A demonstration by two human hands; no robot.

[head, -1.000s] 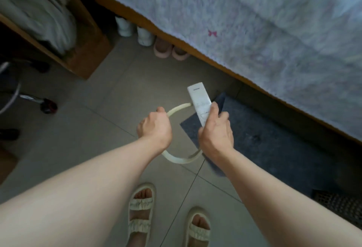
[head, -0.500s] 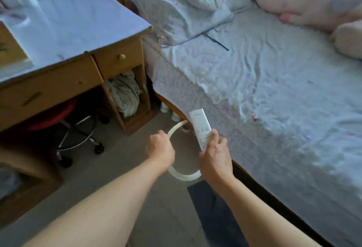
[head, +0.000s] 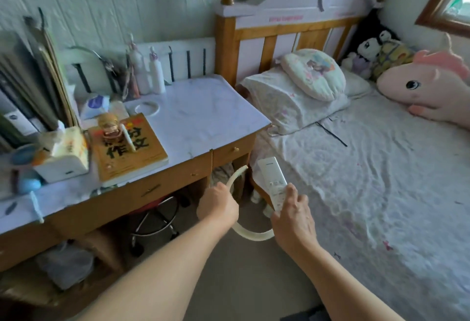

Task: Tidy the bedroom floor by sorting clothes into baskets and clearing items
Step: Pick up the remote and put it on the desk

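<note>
My left hand (head: 217, 206) grips a cream plastic ring (head: 250, 234), which curves up past the fist and down under my right wrist. My right hand (head: 292, 219) holds a white remote control (head: 272, 175) by its lower end, thumb on the buttons, the top pointing up and away. Both hands hover over the floor in the gap between the wooden desk (head: 178, 178) and the bed (head: 368, 180).
The desk top carries a thick yellow book (head: 129, 150), a tissue box (head: 63, 152), files, bottles and another pale ring (head: 147, 108). A stool (head: 155, 219) stands under the desk. Pillows and plush toys (head: 427, 84) lie at the head of the bed. A dark mat edge (head: 305, 315) shows below.
The view has lifted from the floor to the desk and bed. Both hands keep the same hold on the ring and the remote, now raised between desk and bed.
</note>
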